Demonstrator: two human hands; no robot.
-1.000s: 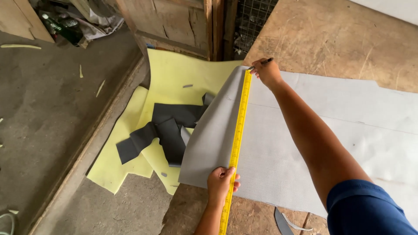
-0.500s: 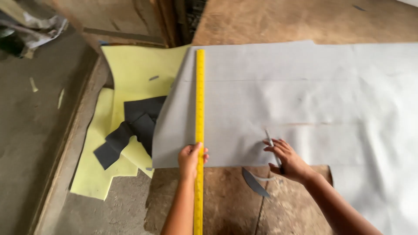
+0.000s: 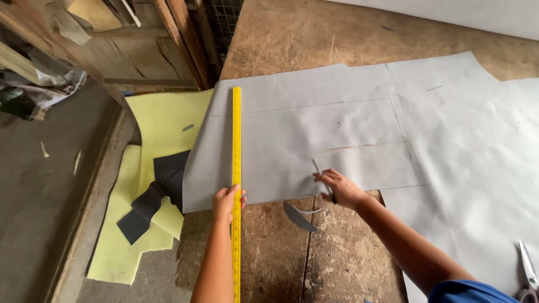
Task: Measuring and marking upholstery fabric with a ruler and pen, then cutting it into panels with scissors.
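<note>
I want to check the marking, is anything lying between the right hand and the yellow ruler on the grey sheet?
Nothing visible: only bare grey sheet lies between the right hand and the ruler; the small curved blade sits lower, on the wooden table.

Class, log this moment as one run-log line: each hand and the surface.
left hand: pressing yellow ruler | right hand: holding pen on grey sheet | surface: wooden table
</note>
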